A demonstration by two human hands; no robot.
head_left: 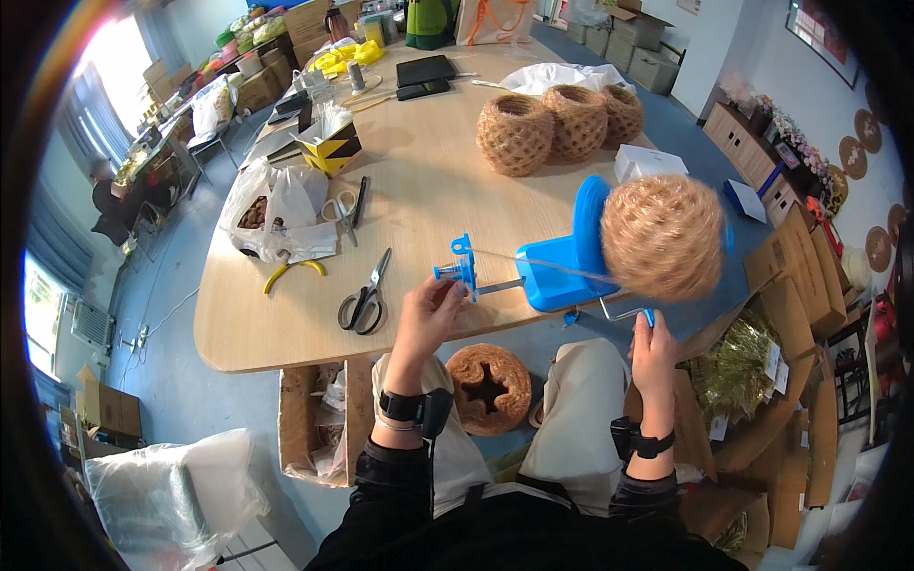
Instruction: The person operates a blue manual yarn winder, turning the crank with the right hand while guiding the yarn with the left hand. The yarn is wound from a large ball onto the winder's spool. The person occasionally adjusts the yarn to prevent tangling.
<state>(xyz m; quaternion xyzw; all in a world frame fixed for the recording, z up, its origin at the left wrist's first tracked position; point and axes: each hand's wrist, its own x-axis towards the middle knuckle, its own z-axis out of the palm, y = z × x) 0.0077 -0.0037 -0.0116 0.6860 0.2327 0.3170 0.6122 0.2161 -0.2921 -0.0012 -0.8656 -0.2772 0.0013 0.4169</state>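
Note:
A blue hand-cranked yarn winder (pixel 560 275) is clamped at the table's front edge. It carries a large ball of brown yarn (pixel 664 235), blurred as if spinning. My right hand (pixel 653 353) is closed on the blue knob of the metal crank (pixel 628 312). At the end of the winder's metal arm stands a blue yarn guide with a spring (pixel 464 268). The fingers of my left hand (pixel 430 310) pinch this guide from below. From the guide's loop a strand of yarn (pixel 532 263) runs across to the ball. Between my knees sits a large brown yarn roll (pixel 488 389) with a star-shaped hollow.
Black-handled scissors (pixel 364 303), yellow-handled pliers (pixel 294 273) and grey-handled scissors (pixel 343 213) lie left on the table. Behind them is a white plastic bag (pixel 285 214). Wound yarn balls (pixel 514 135) stand at the back, near a white box (pixel 648 164). Cardboard boxes (pixel 778 442) crowd my right side.

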